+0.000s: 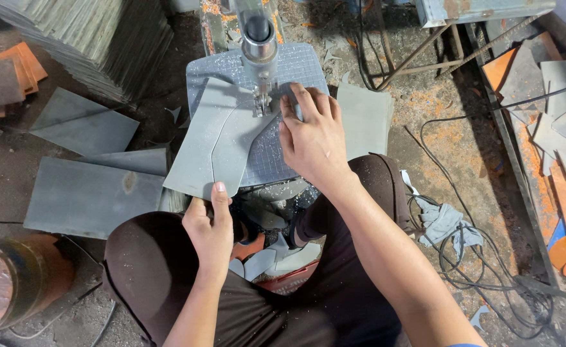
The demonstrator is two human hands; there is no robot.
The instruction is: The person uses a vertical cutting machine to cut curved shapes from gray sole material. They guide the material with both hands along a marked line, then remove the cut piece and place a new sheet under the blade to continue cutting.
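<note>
A grey sheet with a drawn outline lies on the small gridded table of a cutting machine. The machine's blade holder comes down onto the sheet's right edge. My left hand grips the sheet's near edge, thumb on top. My right hand presses flat on the sheet beside the blade, fingers close to it. I sit with my knees on either side of the machine.
Grey sheets lie on the floor at left, below a tall stack. Offcuts fill a red crate under the table. A rag and cables lie at right, beside orange and grey scraps.
</note>
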